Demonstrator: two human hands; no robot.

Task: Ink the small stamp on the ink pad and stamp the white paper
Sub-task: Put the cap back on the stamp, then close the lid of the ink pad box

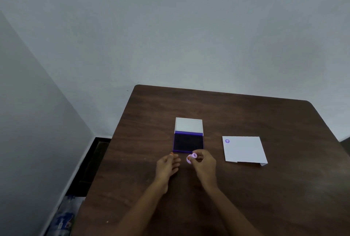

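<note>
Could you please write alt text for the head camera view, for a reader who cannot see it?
A person's right hand holds a small pink stamp just in front of an open purple ink pad on a dark wooden table; the left hand rests alongside. To the right lies white paper bearing one purple mark.

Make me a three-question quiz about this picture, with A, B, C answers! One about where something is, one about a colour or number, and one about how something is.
1. Where is the white paper from the ink pad?
A. Its right
B. Its left
C. Under it

2. How many prints are on the paper?
A. None
B. One
C. Three

3. The ink pad's lid is
A. shut
B. missing
C. open

Answers: 1 A, the paper lies apart on the pad's right. 2 B, one purple print marks its far left corner. 3 C, the lid stands up and the dark pad shows; the right hand holds the small stamp.
</note>
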